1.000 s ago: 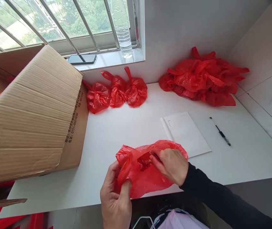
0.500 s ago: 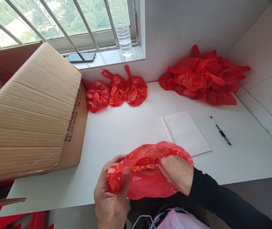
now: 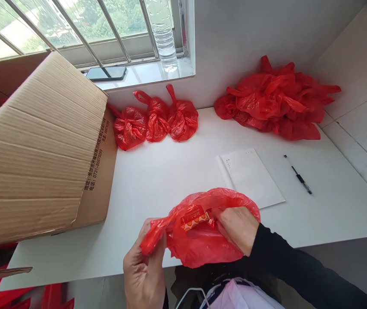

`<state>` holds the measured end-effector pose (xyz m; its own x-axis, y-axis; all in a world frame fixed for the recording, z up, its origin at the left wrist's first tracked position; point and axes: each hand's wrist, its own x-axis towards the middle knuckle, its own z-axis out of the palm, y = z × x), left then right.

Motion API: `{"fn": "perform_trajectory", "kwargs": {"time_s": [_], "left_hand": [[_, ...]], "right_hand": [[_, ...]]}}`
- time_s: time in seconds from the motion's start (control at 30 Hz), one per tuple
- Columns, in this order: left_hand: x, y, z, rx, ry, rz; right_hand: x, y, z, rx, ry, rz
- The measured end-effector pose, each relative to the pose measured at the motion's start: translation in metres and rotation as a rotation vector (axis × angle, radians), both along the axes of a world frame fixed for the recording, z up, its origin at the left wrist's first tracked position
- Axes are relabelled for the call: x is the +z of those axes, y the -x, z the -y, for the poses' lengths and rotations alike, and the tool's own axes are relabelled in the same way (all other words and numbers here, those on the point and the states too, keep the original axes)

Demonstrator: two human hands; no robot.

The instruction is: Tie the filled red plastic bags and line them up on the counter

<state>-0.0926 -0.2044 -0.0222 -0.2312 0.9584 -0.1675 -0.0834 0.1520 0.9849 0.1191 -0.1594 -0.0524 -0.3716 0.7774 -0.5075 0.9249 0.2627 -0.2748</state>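
A red plastic bag is held at the near table edge, its mouth gaping. One handle is pinched between thumb and fingers of the left hand; the opposite rim is gripped by the closed right hand. Inside, between the two grips, a small red-and-orange packet is seen. Beyond the grips, three knotted red bags are lined up against the wall, and a heap of loose red bags is piled further right. One cardboard box is tipped to the left, its contents hidden. One notepad and one pen lie just past the right hand.
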Motion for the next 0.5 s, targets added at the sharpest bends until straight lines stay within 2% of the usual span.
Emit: {"fn": "perform_trajectory", "kwargs": {"time_s": [0.13, 0.23, 0.33, 0.43, 0.5], "left_hand": [[0.002, -0.004, -0.003, 0.137, 0.053, 0.140], [0.010, -0.011, -0.007, 0.141, 0.073, 0.186], [0.015, -0.015, -0.009, 0.173, 0.077, 0.200], [0.015, -0.013, -0.009, 0.264, 0.102, 0.228], [0.012, -0.010, -0.008, 0.312, 0.125, 0.248]], "right_hand": [[0.009, 0.002, 0.001, 0.069, -0.036, -0.043], [0.003, 0.016, -0.006, 0.078, -0.098, -0.120], [0.000, 0.024, -0.010, 0.078, -0.090, -0.118], [0.008, 0.016, -0.002, 0.059, -0.088, -0.078], [0.015, 0.006, 0.007, 0.099, -0.073, -0.059]]}}
